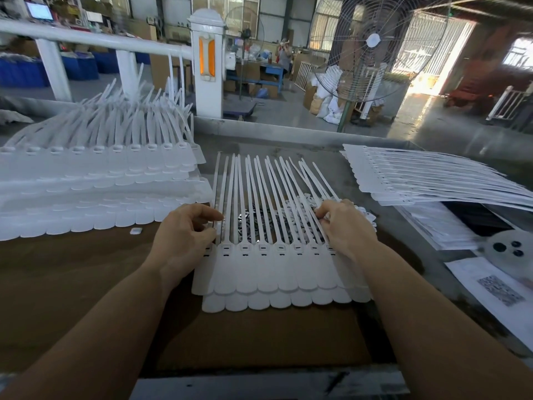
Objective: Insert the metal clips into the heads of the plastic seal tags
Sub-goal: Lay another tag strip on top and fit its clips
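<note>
While two bare arms reach forward over the brown cardboard sheet (253,339) on the table, both hands sit on a flat row of white plastic seal tags (277,272). These tags lie side by side near the person, with rounded flag ends toward the body and thin tails pointing away. Small dark slots show in their heads. A second row peeks out from under the first.

The left hand (184,235) rests at the left edge of the row, its fingers curled, thumb and fingertip pressed close at the leftmost tail. I cannot tell if it holds a clip. The right hand (343,226) has bent fingers digging among the tails on the right side; what it holds is hidden.

Under the tails, just past the hands, lies a heap of small shiny metal clips (256,220).

To the left stands a big stack of white tags (95,180) with curved tails sticking up. To the right, more flat white tags (432,177) lie in a pile. Farther off stand a white post with an orange panel (207,59) and a large wire-cage fan (372,44).
</note>
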Tool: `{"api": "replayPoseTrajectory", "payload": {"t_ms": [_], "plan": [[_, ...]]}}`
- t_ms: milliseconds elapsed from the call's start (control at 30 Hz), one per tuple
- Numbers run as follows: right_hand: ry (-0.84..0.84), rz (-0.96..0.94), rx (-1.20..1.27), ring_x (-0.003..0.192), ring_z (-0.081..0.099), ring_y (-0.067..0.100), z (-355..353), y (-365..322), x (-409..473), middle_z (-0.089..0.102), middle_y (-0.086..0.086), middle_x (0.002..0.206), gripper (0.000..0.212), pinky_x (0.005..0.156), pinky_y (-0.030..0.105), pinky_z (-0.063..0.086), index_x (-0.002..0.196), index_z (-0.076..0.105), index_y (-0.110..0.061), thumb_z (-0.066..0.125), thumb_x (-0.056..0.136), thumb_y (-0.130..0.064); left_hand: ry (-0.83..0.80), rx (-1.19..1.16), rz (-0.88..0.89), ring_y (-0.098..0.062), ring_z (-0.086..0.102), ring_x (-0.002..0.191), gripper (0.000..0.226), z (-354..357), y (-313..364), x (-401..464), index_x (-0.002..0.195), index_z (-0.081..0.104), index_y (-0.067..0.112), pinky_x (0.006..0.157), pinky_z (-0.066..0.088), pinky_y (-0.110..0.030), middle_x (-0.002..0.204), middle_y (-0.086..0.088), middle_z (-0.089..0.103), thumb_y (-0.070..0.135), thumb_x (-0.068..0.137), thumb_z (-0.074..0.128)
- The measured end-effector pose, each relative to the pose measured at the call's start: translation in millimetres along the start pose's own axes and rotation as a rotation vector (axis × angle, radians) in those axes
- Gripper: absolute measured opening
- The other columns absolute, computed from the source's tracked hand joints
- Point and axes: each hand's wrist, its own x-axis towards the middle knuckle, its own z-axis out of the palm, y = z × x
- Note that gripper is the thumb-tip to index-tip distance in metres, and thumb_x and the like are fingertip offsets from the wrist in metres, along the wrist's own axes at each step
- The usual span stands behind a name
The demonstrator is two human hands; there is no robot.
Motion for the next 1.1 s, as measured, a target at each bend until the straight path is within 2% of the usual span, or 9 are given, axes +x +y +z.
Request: {"api": "replayPoseTrajectory", "payload": {"t_ms": [233, 467, 567, 767, 900, 1033, 1100], "plan": [[0.090, -0.021, 0.001, 0.095, 0.055, 0.025, 5.0, 1.8, -2.6, 0.053, 0.009, 0.110, 0.014, 0.080, 0.035, 0.044, 0.107, 0.059, -0.019, 0.051, 0.095, -0.020, -0.004, 0.005, 0.003, -0.014, 0.058, 0.088, 0.029, -0.1, 0.7, -0.6, 0.086, 0.061, 0.032, 0.072, 0.045, -0.021, 0.095, 0.000, 0.062, 0.003, 0.085, 0.060], [0.177, -0.007, 0.199, 0.089, 0.055, 0.018, 8.2, 7.7, -4.8, 0.059, 0.002, 0.102, 0.006, 0.077, 0.030, 0.044, 0.093, 0.062, -0.016, 0.055, 0.091, -0.016, 0.004, 0.018, 0.004, -0.009, 0.056, 0.085, 0.028, -0.5, 0.3, 0.0, 0.089, 0.063, 0.029, 0.067, 0.041, -0.016, 0.095, 0.001, 0.061, 0.003, 0.085, 0.059], [0.196, 0.026, 0.265, 0.087, 0.055, 0.017, 7.8, 8.6, -5.5, 0.060, 0.002, 0.098, 0.005, 0.071, 0.027, 0.038, 0.084, 0.059, -0.017, 0.058, 0.090, -0.017, 0.007, 0.015, 0.002, -0.012, 0.057, 0.087, 0.028, -0.4, 0.2, -0.2, 0.089, 0.063, 0.029, 0.070, 0.042, -0.019, 0.096, 0.000, 0.061, 0.002, 0.085, 0.059], [0.281, 0.077, 0.383, 0.080, 0.054, 0.017, 4.2, 10.8, -11.2, 0.058, 0.000, 0.086, 0.004, 0.070, 0.026, 0.038, 0.084, 0.057, -0.013, 0.058, 0.087, -0.015, 0.010, 0.014, 0.008, -0.012, 0.056, 0.083, 0.029, 0.1, 0.3, -0.9, 0.089, 0.063, 0.030, 0.064, 0.039, -0.017, 0.093, -0.002, 0.062, 0.002, 0.084, 0.059], [0.347, 0.046, 0.358, 0.077, 0.057, 0.020, -1.6, 12.5, -18.9, 0.060, 0.001, 0.077, 0.005, 0.074, 0.034, 0.046, 0.083, 0.059, -0.007, 0.059, 0.085, -0.011, 0.009, 0.017, 0.016, -0.010, 0.055, 0.080, 0.028, 0.3, 0.2, -0.2, 0.090, 0.063, 0.029, 0.063, 0.038, -0.017, 0.093, -0.001, 0.061, 0.001, 0.085, 0.059], [0.360, -0.025, 0.293, 0.070, 0.056, 0.023, -5.1, 15.5, -28.2, 0.060, 0.005, 0.070, 0.011, 0.068, 0.036, 0.046, 0.077, 0.054, -0.006, 0.059, 0.085, -0.011, 0.009, 0.016, 0.022, -0.008, 0.054, 0.078, 0.029, 0.5, -0.7, 0.0, 0.089, 0.063, 0.029, 0.063, 0.037, -0.016, 0.092, 0.000, 0.061, 0.001, 0.085, 0.058], [0.371, -0.049, 0.285, 0.066, 0.054, 0.025, -6.0, 17.9, -32.9, 0.059, 0.007, 0.066, 0.014, 0.061, 0.032, 0.042, 0.074, 0.052, -0.006, 0.059, 0.085, -0.010, 0.013, 0.007, 0.021, -0.009, 0.054, 0.078, 0.030, 0.5, -1.3, -0.3, 0.087, 0.062, 0.031, 0.063, 0.038, -0.017, 0.091, -0.001, 0.062, 0.001, 0.084, 0.058]]}}
